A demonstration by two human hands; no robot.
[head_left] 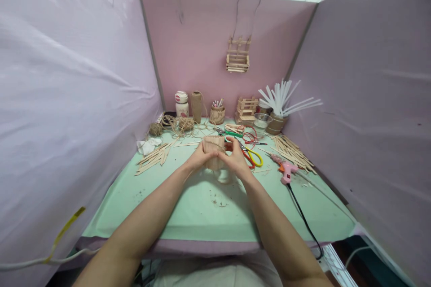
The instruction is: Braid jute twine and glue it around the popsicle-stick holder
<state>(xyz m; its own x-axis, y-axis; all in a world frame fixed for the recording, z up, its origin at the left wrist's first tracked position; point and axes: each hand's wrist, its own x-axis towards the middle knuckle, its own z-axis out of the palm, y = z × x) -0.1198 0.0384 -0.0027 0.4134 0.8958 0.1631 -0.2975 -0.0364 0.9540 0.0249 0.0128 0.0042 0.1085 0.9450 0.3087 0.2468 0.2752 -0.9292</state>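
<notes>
Between both hands, just above the green tabletop, is a small holder made of upright wooden sticks [211,145] with a strand of twine across its side. My left hand [201,158] grips its left side, thumb across the front. On the other side, my right hand [235,158] holds it with the thumb at the front near the twine and the fingers bent round the far side. A pale, clear rounded item [225,176] shows just below the holder; I cannot make out what it is. Scissors with red and yellow handles [256,158] lie beside my right hand.
A pink glue gun [288,170] with a black cord lies at right. Wooden sticks are piled at left [153,159] and right [294,152]. Twine [175,125], green-handled pliers [234,134], a stick crate [246,110] and a pot of white glue sticks [276,123] stand or lie farther back.
</notes>
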